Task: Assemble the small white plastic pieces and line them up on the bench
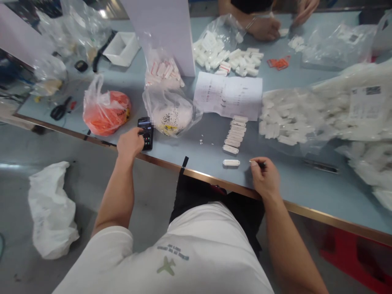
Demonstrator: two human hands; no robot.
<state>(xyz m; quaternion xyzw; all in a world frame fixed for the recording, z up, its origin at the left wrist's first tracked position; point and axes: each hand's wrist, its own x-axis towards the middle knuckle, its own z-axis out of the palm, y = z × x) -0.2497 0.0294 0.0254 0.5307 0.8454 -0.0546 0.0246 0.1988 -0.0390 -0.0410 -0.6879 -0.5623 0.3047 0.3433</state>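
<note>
My left hand lies at the left edge of a black phone with a lit screen, one finger on the screen and the others curled; it grips nothing that I can see. Near the table's front edge, my right hand is closed, with a small thin item showing at its fingertips, too small to name. Left of it lies a single white plastic piece. Behind that piece is a column of similar white pieces. A few tiny white bits lie between the phone and the column.
A printed sheet lies behind the column. Bags of white parts fill the right side. An orange bag and a clear bag flank the phone. Across the table are another person's hands. A white tray stands back left.
</note>
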